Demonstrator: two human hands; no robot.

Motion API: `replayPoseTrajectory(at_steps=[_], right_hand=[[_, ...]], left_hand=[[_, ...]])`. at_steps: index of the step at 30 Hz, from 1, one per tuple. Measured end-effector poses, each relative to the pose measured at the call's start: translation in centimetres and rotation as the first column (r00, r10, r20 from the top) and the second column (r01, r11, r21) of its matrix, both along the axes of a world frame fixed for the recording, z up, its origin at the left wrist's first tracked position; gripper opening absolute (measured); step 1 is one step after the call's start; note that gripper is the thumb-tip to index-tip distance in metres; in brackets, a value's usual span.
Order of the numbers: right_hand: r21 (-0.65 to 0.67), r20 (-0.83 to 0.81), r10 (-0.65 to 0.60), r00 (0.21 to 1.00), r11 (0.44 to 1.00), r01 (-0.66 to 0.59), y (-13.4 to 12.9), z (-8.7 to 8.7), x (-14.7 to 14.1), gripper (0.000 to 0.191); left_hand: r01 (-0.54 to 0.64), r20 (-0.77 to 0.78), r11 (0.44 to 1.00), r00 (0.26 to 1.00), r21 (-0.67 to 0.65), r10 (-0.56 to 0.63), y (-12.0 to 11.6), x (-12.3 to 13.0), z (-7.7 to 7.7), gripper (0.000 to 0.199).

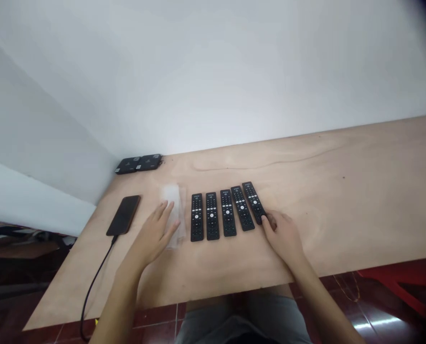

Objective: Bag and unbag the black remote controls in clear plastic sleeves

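Observation:
Several black remote controls lie side by side on the wooden table, fanning out slightly toward the right. At the lower end of the rightmost remote control (pixel 253 200), my right hand (pixel 282 235) pinches it between thumb and fingers while it rests on the tabletop. The leftmost remote control (pixel 197 217) stands nearly straight in the row. My left hand (pixel 155 234) is open, fingers spread, at the left edge of some clear plastic bags (pixel 176 205) that lie flat beside the row. Whether its fingertips press on the plastic I cannot tell.
A phone (pixel 124 215) with a black cable (pixel 97 277) lies on the left of the table (pixel 342 205). Two black boxes (pixel 138 164) sit in the back left corner against the white wall (pixel 216 76). A red object (pixel 395 286) is below the table at right.

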State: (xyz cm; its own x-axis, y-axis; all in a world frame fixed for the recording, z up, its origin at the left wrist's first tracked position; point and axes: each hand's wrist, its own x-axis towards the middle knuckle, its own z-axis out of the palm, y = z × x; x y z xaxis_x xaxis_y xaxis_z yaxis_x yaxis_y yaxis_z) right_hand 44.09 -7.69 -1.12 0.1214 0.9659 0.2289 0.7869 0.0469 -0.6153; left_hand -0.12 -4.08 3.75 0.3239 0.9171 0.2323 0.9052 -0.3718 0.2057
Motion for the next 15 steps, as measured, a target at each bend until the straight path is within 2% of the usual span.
replayPoseTrajectory(at_steps=[4, 7, 10, 15], right_hand=[[0.008, 0.006, 0.002, 1.000, 1.000, -0.002, 0.0, 0.1, 0.0, 0.036], [0.016, 0.009, 0.002, 1.000, 1.000, -0.002, -0.1, 0.2, -0.1, 0.035], [0.027, 0.008, 0.002, 1.000, 1.000, -0.002, -0.1, 0.3, -0.1, 0.035], [0.036, 0.007, 0.020, 1.000, 0.999, -0.020, 0.0, 0.0, 0.1, 0.034]], left_hand=[[-0.028, -0.047, 0.997, 0.999, -0.069, 0.025, 0.4, -0.4, -3.1, 0.071], [-0.024, -0.062, 0.996, 0.998, -0.084, 0.019, 0.5, -0.2, -3.7, 0.069], [-0.007, -0.069, 0.999, 0.998, -0.054, 0.003, 0.3, 0.2, -2.9, 0.068], [0.035, -0.007, 0.985, 0.999, 0.169, -0.034, -1.2, 2.3, 1.3, 0.058]])
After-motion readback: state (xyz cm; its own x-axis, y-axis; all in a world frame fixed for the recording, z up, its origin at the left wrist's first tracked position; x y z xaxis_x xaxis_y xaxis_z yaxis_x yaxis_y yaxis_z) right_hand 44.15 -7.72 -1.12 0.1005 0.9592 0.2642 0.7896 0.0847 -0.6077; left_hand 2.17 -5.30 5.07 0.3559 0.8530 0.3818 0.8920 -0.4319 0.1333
